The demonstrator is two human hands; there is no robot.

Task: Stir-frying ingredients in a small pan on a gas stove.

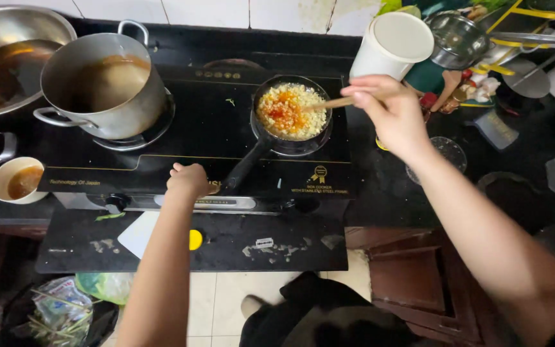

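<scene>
Head view: right hand holds wooden spoon in small pan.

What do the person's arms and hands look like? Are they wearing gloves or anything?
No gloves. Both hands are bare: the left hand and the right hand. Both forearms are bare too, with no sleeves showing as far as the picture reaches. I can't see a watch, a bracelet or a ring on either one. The fingers of the left hand are curled under, so they are mostly hidden.
</scene>
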